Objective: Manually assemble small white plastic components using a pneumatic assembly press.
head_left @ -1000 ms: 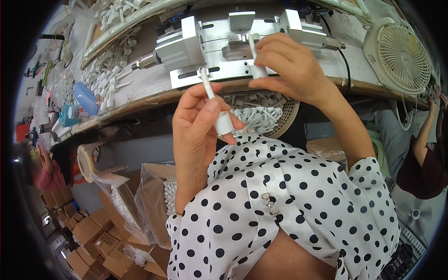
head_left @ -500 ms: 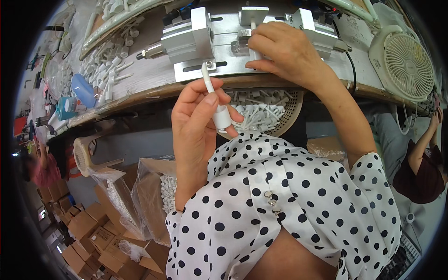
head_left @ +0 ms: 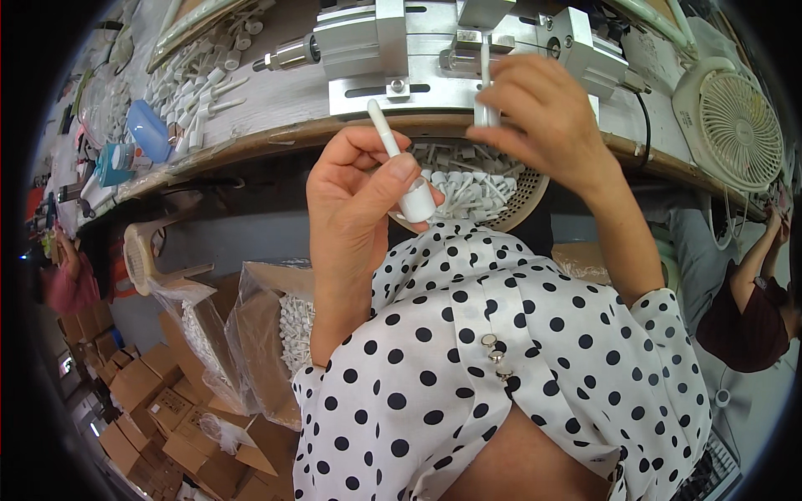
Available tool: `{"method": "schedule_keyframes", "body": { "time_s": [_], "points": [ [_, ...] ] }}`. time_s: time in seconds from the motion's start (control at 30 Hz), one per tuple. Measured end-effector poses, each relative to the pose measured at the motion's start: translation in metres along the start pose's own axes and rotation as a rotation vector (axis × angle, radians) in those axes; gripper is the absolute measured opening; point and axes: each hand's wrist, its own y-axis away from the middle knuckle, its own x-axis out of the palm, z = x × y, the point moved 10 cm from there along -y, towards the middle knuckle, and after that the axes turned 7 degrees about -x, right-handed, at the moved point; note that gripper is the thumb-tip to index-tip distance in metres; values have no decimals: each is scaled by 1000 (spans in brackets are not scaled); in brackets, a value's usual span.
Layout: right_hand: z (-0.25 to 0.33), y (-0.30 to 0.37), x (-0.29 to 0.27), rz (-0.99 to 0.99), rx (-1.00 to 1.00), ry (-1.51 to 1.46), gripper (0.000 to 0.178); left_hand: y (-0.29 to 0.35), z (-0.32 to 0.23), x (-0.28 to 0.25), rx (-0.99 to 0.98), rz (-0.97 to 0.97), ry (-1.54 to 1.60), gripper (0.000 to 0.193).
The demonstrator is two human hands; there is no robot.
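The left hand is raised in front of the tabletop edge, its fingers closed around a white plastic nozzle piece: the wide cap end sits under the thumb and the thin tube points up and left toward the metal fixture. The tube's tip stands just below the fixture's front plate, not touching it. The right hand is higher and to the right, fingers pinched on a second white nozzle piece held upright against the fixture, between its two aluminium blocks. The two hands are near each other with a small gap between them.

Room is tight: the curved wooden tabletop edge runs just behind both hands, and a round perforated basket of loose white nozzle pieces sits under it, partly covered by the left hand and the right wrist. The lower end of the right hand's piece is hidden by its fingers, so how it seats in the fixture cannot be told. The fixture's top is cut off by the frame.

To the left on the tabletop lie more white pieces and a blue bottle. A white fan stands at the right. Below left are open cardboard boxes lined with plastic bags. Another person's arm shows at the far right.
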Motion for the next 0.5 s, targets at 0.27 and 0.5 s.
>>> {"method": "schedule_keyframes", "body": {
  "time_s": [0.27,0.5],
  "points": [
    [34,46,20,24,133,-289,35,-1,4,4,-5,7,-27,18],
    [34,88,46,123,305,-337,31,-1,9,6,-11,-3,-64,16]
  ]
}}
